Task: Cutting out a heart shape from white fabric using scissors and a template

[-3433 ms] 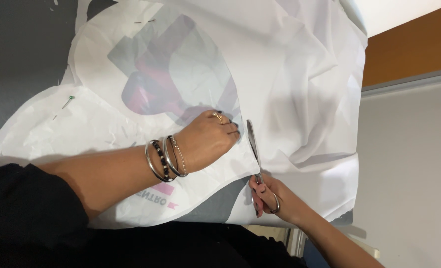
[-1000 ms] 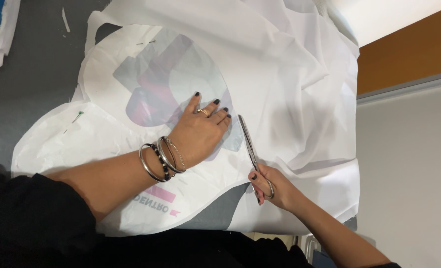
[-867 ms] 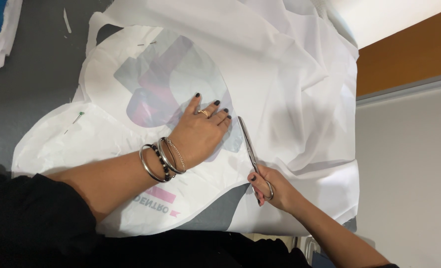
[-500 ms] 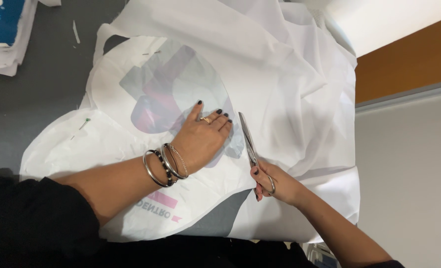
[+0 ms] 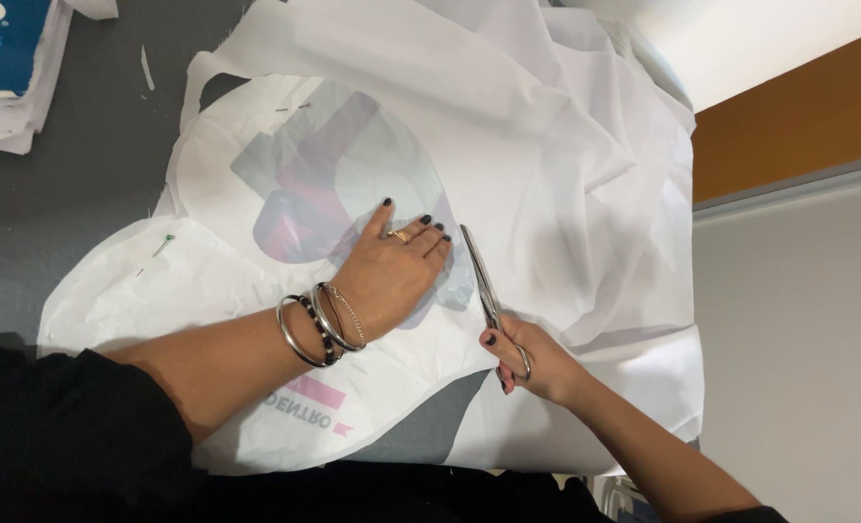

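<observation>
My left hand (image 5: pixel 391 271) lies flat, fingers spread, on a white paper pattern (image 5: pixel 256 184) that shows a grey and pink print through it. The pattern rests on white fabric (image 5: pixel 566 165) spread over a grey table (image 5: pixel 72 194). My right hand (image 5: pixel 532 358) grips the handles of metal scissors (image 5: pixel 484 286). The blades point away from me, just right of my left fingertips, along the pattern's curved edge. Several bracelets circle my left wrist.
A stack of white sheets with a blue cover (image 5: pixel 9 68) lies at the table's far left corner. A green-headed pin (image 5: pixel 164 242) sticks in the pattern's left part. A wooden band and a pale wall (image 5: pixel 798 320) stand at the right, past the table edge.
The view has shifted, so the pattern and the blue-covered stack sit lower in frame. The scissors have moved a little forward along the pattern edge. My left hand still presses the pattern.
</observation>
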